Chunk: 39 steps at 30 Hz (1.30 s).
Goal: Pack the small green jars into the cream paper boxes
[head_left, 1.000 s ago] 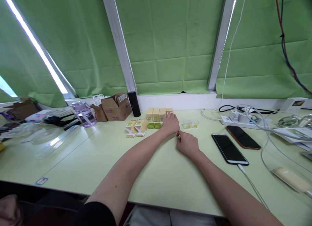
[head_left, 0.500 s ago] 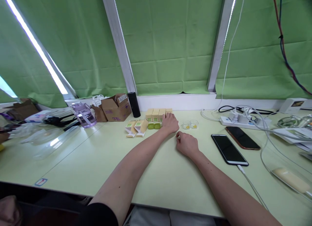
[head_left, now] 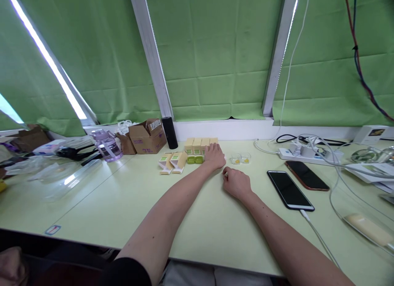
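My left hand (head_left: 215,156) is at the front of a row of several small cream-coloured boxes (head_left: 197,141). Its fingers are bent down, and whatever they hold, if anything, is hidden. Just left of it sit two small green cases (head_left: 195,159) side by side. My right hand (head_left: 237,181) rests closer to me on the table with its fingers curled in; I cannot see anything in them. Beyond it stand two small clear containers (head_left: 240,158) with yellow spots. Two opened cream cartons (head_left: 172,162) lie left of the green cases, flaps toward me.
A black cylinder (head_left: 170,132) and a cardboard box (head_left: 148,136) stand at the back left, beside a purple bottle (head_left: 106,146). To the right lie a white-framed phone (head_left: 289,190), a dark phone (head_left: 307,175) and a power strip (head_left: 309,153) with tangled cables.
Both hands stay almost where they were. The view shifts very slightly; the boxes and cases keep their places.
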### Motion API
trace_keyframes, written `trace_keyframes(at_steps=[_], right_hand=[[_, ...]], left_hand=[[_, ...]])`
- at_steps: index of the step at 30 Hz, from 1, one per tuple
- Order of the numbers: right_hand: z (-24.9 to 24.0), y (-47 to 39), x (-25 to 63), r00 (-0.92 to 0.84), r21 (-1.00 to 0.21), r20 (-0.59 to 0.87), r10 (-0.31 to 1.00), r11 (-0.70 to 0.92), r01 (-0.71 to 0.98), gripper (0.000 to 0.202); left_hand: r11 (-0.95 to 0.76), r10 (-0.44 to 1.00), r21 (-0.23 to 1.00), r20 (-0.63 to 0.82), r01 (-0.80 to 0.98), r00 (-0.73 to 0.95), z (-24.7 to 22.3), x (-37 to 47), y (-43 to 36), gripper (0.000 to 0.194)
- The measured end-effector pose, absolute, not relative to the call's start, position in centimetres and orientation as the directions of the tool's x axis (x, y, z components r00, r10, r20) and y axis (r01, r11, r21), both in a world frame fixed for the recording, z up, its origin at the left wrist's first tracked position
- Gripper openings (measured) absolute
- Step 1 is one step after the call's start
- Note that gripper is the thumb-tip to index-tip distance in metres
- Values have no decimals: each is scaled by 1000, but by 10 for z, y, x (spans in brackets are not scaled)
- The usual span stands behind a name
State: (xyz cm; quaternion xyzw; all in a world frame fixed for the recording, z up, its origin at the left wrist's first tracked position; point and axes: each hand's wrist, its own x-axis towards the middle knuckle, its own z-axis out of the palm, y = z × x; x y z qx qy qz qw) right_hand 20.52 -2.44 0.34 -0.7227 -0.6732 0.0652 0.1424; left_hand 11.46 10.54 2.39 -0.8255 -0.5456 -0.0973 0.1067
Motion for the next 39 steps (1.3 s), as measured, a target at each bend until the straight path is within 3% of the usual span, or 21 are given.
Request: trace_keyframes(at_steps=[12,19,27,33,39], right_hand=[[3,-24,206,82,-288,99,992,-50,956,28],[1,-22,206,79,-301,99,992,-46,953,28],[-1,-21,206,68,-300,120,990,-29,953,28],[-3,-20,206,73,-307,111,991,-35,951,29],[-2,-21,206,78,-312,120,990,-37,949,28]], left_hand=[[-378,893,-22,252,925,371,25,114,102,65],[-372,910,75,229,925,347,24,112,96,73],[-433,821,95,452,896,348,22,75,66,56],[-336,871,107,414,936,265,23,24,59,37],[-245,898,60,389,968,203,19,-11,65,32]])
